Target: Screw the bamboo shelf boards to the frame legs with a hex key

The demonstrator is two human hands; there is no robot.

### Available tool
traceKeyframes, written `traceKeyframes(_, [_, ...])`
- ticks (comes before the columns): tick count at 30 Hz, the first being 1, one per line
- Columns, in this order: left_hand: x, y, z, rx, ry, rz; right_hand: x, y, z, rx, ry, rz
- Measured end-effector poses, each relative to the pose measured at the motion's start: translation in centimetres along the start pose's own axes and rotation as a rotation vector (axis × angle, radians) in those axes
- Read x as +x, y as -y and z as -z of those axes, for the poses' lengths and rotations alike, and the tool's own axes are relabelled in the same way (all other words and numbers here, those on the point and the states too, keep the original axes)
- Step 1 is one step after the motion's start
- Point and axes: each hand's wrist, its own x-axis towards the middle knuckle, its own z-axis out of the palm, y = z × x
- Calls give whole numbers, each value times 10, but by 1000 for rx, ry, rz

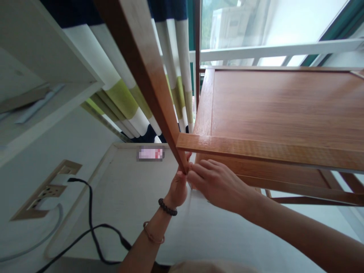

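A brown wooden shelf unit (284, 102) fills the right side, with a flat panel and a front rail (264, 149). Its upright post (150, 87) slants from the top centre down to my hands. My left hand (178, 189), with bracelets at its wrist, is closed around the lower end of the post. Just under the rail, my right hand (213, 180) has its fingers bent and pinched together against the post's right side. Whatever its fingertips hold there, if anything, is hidden.
At left, a wall socket panel (48, 191) has plugs in it, and a black cable (91, 212) crosses the white surface (127, 197). A blurred pinkish item (150, 153) lies behind. A white shelf (57, 113) juts out at upper left; striped curtains (125, 98) hang by the window.
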Motion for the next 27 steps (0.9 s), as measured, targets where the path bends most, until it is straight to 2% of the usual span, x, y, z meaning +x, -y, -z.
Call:
traceKeyframes(2, [1, -1, -2, -48, 1, -43, -1, -3, 0, 24, -3, -109])
traceKeyframes(4, [1, -4, -6, -81, 1, -33, -2, -7, 1, 62, -3, -149])
traceKeyframes(8, [3, -9, -10, -86, -13, -52, 1, -9, -2, 108, -2, -118])
traceKeyframes(17, [0, 2, -2, -28, 4, -65, 2, -7, -6, 121, -34, -123])
traceKeyframes(27, [1, -3, -5, -36, 17, -51, 2, -5, -4, 124, -30, -141])
